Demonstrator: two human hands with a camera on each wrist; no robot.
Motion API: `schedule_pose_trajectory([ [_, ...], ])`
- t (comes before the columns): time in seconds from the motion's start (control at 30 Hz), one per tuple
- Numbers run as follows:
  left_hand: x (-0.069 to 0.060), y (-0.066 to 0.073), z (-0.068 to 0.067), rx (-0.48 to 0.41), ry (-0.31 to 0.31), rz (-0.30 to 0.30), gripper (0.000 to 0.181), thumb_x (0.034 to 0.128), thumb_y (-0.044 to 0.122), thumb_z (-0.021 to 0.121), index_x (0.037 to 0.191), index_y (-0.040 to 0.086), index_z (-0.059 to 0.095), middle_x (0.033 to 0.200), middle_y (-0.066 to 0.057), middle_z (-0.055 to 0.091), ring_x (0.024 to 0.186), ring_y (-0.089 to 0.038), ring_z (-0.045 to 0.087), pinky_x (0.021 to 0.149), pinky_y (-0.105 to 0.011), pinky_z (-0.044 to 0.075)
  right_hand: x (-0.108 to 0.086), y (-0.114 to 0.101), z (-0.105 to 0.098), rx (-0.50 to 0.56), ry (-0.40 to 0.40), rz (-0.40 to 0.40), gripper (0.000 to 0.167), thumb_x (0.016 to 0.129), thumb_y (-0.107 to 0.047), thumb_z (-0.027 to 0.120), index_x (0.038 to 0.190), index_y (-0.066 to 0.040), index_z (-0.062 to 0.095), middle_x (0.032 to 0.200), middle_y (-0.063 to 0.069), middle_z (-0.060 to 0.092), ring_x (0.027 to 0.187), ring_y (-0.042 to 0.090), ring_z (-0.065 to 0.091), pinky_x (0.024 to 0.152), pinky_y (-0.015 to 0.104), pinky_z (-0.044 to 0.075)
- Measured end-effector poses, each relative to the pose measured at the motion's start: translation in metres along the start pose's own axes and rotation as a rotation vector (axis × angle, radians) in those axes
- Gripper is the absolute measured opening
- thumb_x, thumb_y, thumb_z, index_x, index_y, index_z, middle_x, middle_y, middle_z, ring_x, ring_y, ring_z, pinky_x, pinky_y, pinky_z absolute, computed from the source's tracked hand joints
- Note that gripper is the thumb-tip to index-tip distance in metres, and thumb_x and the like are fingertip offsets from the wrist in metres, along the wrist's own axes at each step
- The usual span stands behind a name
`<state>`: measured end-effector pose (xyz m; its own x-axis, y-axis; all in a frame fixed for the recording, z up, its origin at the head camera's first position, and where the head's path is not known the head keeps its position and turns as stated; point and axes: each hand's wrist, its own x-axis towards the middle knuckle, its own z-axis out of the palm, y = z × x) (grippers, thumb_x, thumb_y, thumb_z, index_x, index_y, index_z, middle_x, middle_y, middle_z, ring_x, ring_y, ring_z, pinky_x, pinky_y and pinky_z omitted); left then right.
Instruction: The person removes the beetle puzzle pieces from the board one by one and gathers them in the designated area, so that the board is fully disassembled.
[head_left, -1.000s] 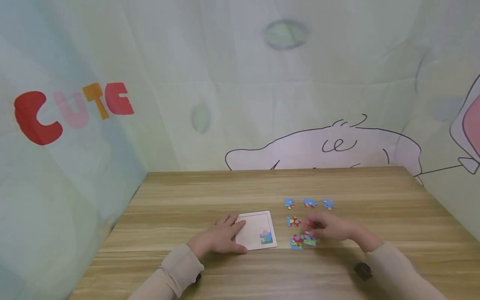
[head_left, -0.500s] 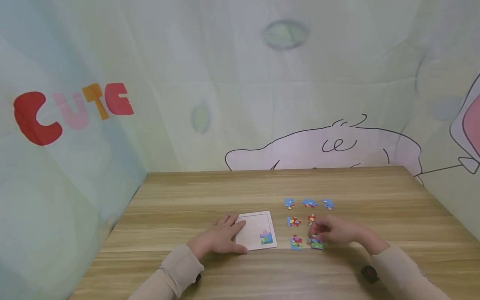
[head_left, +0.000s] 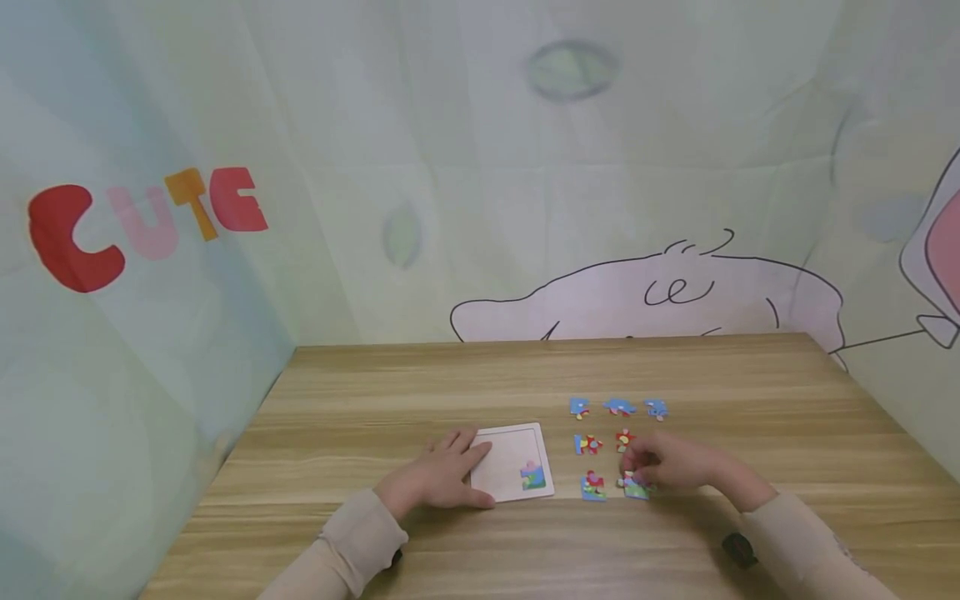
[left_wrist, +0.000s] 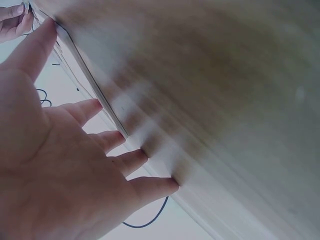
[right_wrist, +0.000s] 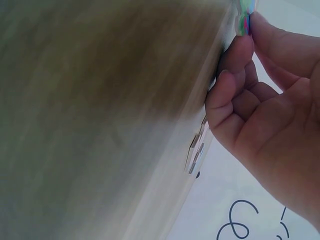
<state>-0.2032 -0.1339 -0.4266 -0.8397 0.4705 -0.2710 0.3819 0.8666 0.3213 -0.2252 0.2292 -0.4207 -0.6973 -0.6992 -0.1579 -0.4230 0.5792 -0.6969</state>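
My left hand [head_left: 446, 477] lies with fingers spread on the left edge of a square white puzzle tray [head_left: 495, 462]. One pink, blue and green puzzle piece [head_left: 533, 477] sits in the tray's near right corner. My right hand [head_left: 675, 461] pinches a green-edged puzzle piece [head_left: 636, 487] between thumb and forefinger, low over the table. In the right wrist view that piece [right_wrist: 243, 21] shows at the fingertips, the other fingers curled in. Left of it lies a red and blue piece [head_left: 593, 485]; beyond are a yellow and blue piece [head_left: 587, 443] and a red piece [head_left: 623, 439].
Farther back, a row of blue puzzle pieces [head_left: 619, 407] lies on the wood-grain table [head_left: 390, 383]. A small black object [head_left: 739, 550] shows under the right forearm. A printed cloth backdrop [head_left: 480, 208] hangs behind and beside the table.
My right hand has shifted slightly right with the pinched piece, away from the red and blue one. The red piece in the middle row is now uncovered. My left hand stays put.
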Motion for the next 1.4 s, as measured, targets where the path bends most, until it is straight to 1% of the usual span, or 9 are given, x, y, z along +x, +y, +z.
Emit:
schedule_pose_trajectory([
  [0.2,-0.002,0.002,-0.002,0.001,-0.001,-0.002,0.085,0.0838,0.057,0.065,0.149,0.010,0.036,0.159,-0.018,0.018,0.145,-0.041,0.017,0.109,-0.068,0.016,0.000,0.001,0.001,-0.014,0.002,0.018,0.005,0.090,-0.006,0.063,0.094,-0.009,0.065,0.088,-0.003,0.061,0.079,0.007,0.050,0.071,0.024,0.045],
  [0.5,-0.003,0.004,-0.003,-0.010,-0.004,-0.002,0.085,0.0837,0.055,0.066,0.149,0.010,0.037,0.159,-0.018,0.018,0.145,-0.041,0.017,0.109,-0.068,0.016,-0.001,0.004,0.000,0.009,0.024,-0.033,0.006,0.091,-0.007,0.063,0.095,-0.005,0.065,0.088,-0.002,0.062,0.076,0.005,0.049,0.067,0.023,0.045],
  [0.7,-0.003,0.004,-0.005,-0.016,-0.003,0.003,0.084,0.0832,0.055,0.067,0.148,0.009,0.038,0.158,-0.018,0.020,0.144,-0.041,0.017,0.110,-0.067,0.016,0.004,0.000,-0.008,-0.039,0.070,-0.029,0.011,0.090,-0.013,0.065,0.098,-0.006,0.063,0.086,-0.004,0.059,0.077,0.006,0.050,0.069,0.024,0.046],
  [0.77,-0.002,0.003,-0.005,-0.019,-0.007,0.003,0.085,0.0834,0.055,0.066,0.148,0.010,0.037,0.158,-0.018,0.020,0.144,-0.041,0.017,0.110,-0.066,0.017,0.008,-0.005,-0.011,-0.049,0.076,-0.030,0.014,0.091,-0.015,0.065,0.100,-0.005,0.063,0.087,-0.004,0.057,0.079,0.007,0.050,0.070,0.024,0.046],
  [0.83,-0.002,0.003,-0.006,-0.020,-0.011,0.003,0.085,0.0836,0.056,0.066,0.149,0.010,0.037,0.158,-0.018,0.019,0.144,-0.041,0.017,0.110,-0.066,0.017,0.012,-0.011,-0.014,-0.063,0.078,-0.053,0.016,0.092,-0.015,0.065,0.102,-0.003,0.062,0.086,-0.004,0.056,0.078,0.008,0.049,0.070,0.024,0.046],
  [0.97,-0.002,0.003,-0.006,-0.032,-0.017,0.010,0.085,0.0837,0.056,0.066,0.149,0.010,0.036,0.158,-0.018,0.019,0.144,-0.042,0.016,0.110,-0.066,0.016,0.024,-0.030,-0.017,-0.077,0.075,-0.073,0.017,0.092,-0.013,0.064,0.104,-0.001,0.062,0.082,-0.004,0.054,0.076,0.009,0.048,0.069,0.024,0.046],
  [1.03,-0.003,0.003,-0.007,-0.033,-0.017,0.015,0.085,0.0837,0.056,0.066,0.149,0.010,0.036,0.158,-0.018,0.019,0.144,-0.042,0.016,0.110,-0.065,0.017,0.030,-0.040,-0.016,-0.083,0.070,-0.065,0.017,0.092,-0.014,0.065,0.104,-0.003,0.063,0.082,-0.005,0.054,0.077,0.010,0.049,0.068,0.024,0.046],
  [1.13,-0.004,0.002,-0.007,-0.042,-0.015,0.016,0.085,0.0836,0.055,0.066,0.149,0.010,0.036,0.159,-0.018,0.018,0.144,-0.042,0.016,0.111,-0.064,0.017,0.040,-0.053,-0.013,-0.090,0.056,-0.052,0.017,0.092,-0.015,0.065,0.105,-0.005,0.063,0.086,-0.005,0.056,0.079,0.011,0.052,0.068,0.025,0.047],
  [1.4,-0.004,0.001,-0.006,-0.062,-0.014,0.005,0.084,0.0835,0.053,0.068,0.149,0.010,0.036,0.158,-0.018,0.019,0.145,-0.041,0.015,0.113,-0.062,0.016,0.070,-0.073,0.003,-0.078,-0.005,-0.091,0.020,0.089,-0.013,0.069,0.106,-0.006,0.063,0.090,-0.002,0.060,0.084,0.012,0.055,0.073,0.026,0.047],
])
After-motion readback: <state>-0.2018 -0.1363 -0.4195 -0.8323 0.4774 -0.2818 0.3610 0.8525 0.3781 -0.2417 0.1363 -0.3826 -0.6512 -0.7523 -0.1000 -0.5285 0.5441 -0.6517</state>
